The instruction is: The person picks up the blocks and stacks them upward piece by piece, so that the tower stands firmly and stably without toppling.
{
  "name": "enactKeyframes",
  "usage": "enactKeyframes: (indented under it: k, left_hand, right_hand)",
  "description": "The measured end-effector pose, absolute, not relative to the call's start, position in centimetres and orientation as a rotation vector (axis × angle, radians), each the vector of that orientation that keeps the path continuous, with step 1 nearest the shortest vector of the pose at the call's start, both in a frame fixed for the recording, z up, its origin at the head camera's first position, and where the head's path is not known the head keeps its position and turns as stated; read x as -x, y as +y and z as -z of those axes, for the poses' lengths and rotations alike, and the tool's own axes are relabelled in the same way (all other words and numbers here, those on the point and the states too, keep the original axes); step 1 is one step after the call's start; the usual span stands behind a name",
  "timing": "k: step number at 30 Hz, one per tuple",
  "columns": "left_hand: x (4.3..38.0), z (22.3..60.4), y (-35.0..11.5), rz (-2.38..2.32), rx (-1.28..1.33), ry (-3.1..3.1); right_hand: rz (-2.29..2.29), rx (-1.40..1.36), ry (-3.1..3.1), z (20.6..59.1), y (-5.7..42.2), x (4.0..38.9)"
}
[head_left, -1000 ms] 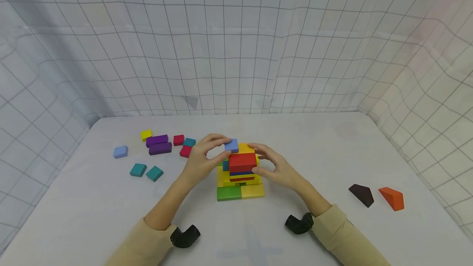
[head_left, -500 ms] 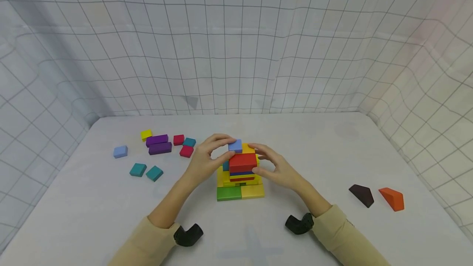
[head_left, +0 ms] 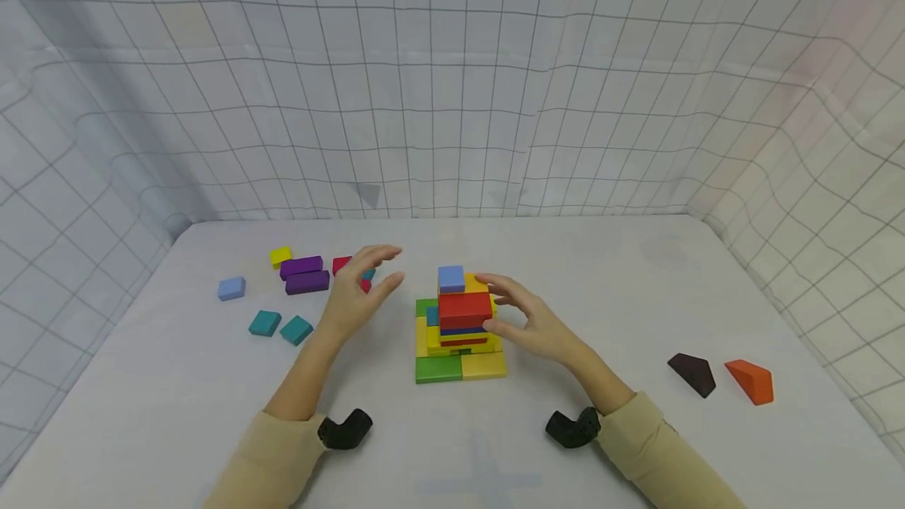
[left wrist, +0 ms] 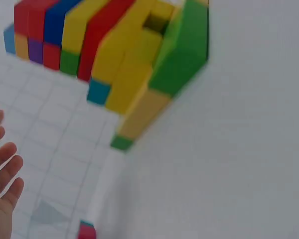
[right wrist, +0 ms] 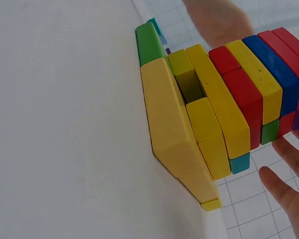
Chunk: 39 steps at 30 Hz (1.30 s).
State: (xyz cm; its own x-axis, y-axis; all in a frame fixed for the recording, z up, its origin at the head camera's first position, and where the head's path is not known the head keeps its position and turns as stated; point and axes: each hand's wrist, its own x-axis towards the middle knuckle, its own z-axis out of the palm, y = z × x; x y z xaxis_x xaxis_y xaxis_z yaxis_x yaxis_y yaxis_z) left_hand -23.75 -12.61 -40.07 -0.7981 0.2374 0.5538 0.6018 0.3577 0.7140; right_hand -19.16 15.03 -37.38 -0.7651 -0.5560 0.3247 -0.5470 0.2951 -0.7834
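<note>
A tower of coloured blocks (head_left: 464,310) stands at the middle of the table on flat green and yellow pieces. On its top left sits a light blue block (head_left: 451,279), beside a yellow one. My right hand (head_left: 533,328) holds the upper tower from the right, thumb at the front corner of the red block and fingers behind. Seen from the right wrist, the layers of yellow, red and blue blocks (right wrist: 259,69) show from the side. My left hand (head_left: 349,301) is apart from the tower on its left, fingers spread with nothing between them.
Left of the tower lie purple blocks (head_left: 307,283), teal blocks (head_left: 265,324), a yellow block (head_left: 280,257) and another light blue block (head_left: 231,288). Red blocks are partly hidden behind my left hand. A dark brown piece (head_left: 693,374) and an orange piece (head_left: 752,380) lie at the right.
My left hand slid the light blue block right onto the tower top, then let go and drew back to the left. The right hand has stayed in place.
</note>
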Motion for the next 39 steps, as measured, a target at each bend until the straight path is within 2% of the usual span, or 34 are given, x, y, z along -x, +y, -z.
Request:
enactKeyframes:
  k: [4, 8, 25, 32, 39]
  left_hand:
    - [24.7, 42.1, -15.8, 1.237, 0.598, -2.475]
    - [24.9, 43.2, -17.4, 1.135, 0.565, -2.616]
    - [24.9, 43.8, -18.9, 1.084, 0.473, -2.773]
    - [24.5, 42.4, -17.2, 1.205, 0.539, -2.532]
    - [23.3, 38.2, -12.5, 1.497, 0.641, -2.292]
  right_hand:
    - [1.516, 1.071, 2.523, 37.4, 15.1, 19.2]
    - [1.518, 1.067, 2.519, 37.4, 15.1, 19.3]
    - [1.527, 1.065, 2.511, 37.3, 15.1, 19.2]
    - [1.532, 1.081, 2.505, 37.3, 15.0, 19.2]
    - [1.545, 1.082, 2.503, 37.4, 14.9, 19.1]
